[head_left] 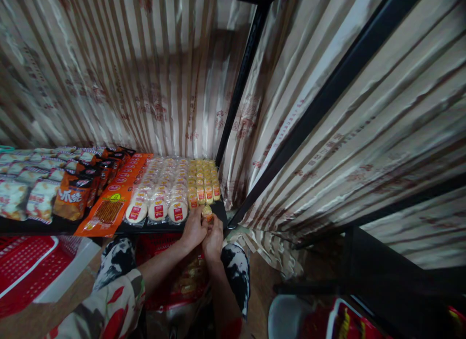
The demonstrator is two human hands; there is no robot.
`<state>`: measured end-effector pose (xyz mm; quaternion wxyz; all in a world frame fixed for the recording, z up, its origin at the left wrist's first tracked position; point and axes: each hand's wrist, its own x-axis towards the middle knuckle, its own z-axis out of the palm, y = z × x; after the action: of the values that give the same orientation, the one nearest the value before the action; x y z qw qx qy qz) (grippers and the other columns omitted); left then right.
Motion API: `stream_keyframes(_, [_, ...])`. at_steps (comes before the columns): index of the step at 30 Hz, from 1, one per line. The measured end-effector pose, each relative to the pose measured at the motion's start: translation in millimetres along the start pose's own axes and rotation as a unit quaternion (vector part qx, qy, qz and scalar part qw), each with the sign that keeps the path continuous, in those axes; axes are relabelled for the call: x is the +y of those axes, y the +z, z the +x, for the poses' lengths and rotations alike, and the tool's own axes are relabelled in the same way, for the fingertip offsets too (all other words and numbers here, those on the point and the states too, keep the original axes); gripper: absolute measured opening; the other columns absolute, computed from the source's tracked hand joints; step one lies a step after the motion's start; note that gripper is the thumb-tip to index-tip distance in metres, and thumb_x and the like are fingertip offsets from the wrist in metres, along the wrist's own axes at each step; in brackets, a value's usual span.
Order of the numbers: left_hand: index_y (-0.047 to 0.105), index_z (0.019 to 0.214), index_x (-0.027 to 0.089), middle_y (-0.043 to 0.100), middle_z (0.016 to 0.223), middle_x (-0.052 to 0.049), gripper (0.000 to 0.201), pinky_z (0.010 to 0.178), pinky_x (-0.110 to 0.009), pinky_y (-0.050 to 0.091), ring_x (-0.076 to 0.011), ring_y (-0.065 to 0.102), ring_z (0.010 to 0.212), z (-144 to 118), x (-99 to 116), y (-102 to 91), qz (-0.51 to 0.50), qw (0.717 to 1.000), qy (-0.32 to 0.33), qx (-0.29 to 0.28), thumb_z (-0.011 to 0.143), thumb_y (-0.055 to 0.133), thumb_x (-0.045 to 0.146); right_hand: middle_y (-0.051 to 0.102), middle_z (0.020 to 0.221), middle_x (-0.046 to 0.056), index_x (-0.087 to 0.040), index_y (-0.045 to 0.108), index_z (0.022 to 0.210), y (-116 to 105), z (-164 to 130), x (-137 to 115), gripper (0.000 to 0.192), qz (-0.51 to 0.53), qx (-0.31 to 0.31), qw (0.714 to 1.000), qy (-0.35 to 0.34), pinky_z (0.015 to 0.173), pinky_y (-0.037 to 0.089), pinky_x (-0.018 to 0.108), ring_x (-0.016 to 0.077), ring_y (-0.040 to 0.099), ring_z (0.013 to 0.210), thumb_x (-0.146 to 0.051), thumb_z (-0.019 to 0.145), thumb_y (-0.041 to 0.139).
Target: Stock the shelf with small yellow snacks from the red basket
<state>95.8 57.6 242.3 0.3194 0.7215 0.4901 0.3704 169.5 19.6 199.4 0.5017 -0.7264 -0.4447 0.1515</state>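
Observation:
At the shelf's front edge, my left hand and my right hand meet with fingers closed around a small gold-wrapped snack. The snack's round end faces up; my fingers hide its lower part. Just beyond it stand rows of matching gold-wrapped snacks with orange and red labels. Left of those, clear-wrapped round white crackers with red labels lie in overlapping rows.
Orange stick-snack packs and orange-and-black bags fill the shelf further left. Striped curtains and a black post bound it. Below are a red basket and, between my knees, a red container with more gold packs.

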Motion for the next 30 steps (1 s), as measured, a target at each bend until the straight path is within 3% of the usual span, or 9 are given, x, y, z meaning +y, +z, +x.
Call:
stream_keyframes(8, [0.047,0.125,0.017,0.053,0.118,-0.011,0.056,0.102,-0.036,0.037,-0.0220,0.051,0.112,14.6,12.6,10.9,-0.009,0.998,-0.053,-0.014,0.070,0.049,0.006,0.053,0.116,0.016,-0.014,0.049,0.125,5.8,18.3,9.1,0.046,-0.019,0.034,0.999,-0.009,0.085,0.046,0.037,0.0238,0.057,0.100,-0.031,0.083,0.040])
stream_keyframes(15, [0.041,0.131,0.008,0.048,0.130,-0.018,0.060,0.108,-0.038,0.031,-0.0245,0.042,0.125,26.8,10.1,27.8,-0.019,0.998,-0.053,-0.018,0.071,0.048,0.006,0.051,0.120,0.015,-0.017,0.041,0.133,3.5,34.6,6.4,0.052,-0.024,0.032,0.999,0.011,0.087,0.045,0.037,0.0246,0.057,0.103,-0.028,0.082,0.041])
stream_keyframes(22, [0.043,0.129,0.011,0.053,0.126,-0.016,0.062,0.105,-0.040,0.035,-0.0253,0.048,0.120,41.6,9.2,33.5,-0.049,0.996,-0.063,-0.029,0.068,0.054,0.009,0.049,0.124,0.018,-0.016,0.032,0.137,3.8,43.4,3.0,0.055,-0.032,0.041,0.998,0.024,0.087,0.044,0.038,0.0264,0.054,0.109,-0.024,0.083,0.040])
stream_keyframes(30, [0.046,0.128,0.014,0.052,0.129,-0.014,0.059,0.106,-0.039,0.034,-0.0256,0.047,0.121,50.2,12.9,40.4,-0.069,0.995,-0.061,-0.027,0.070,0.058,0.018,0.051,0.123,0.016,-0.017,0.034,0.134,8.9,44.7,13.0,0.051,-0.020,0.057,0.998,-0.005,0.091,0.042,0.037,0.0240,0.052,0.112,-0.023,0.083,0.038])
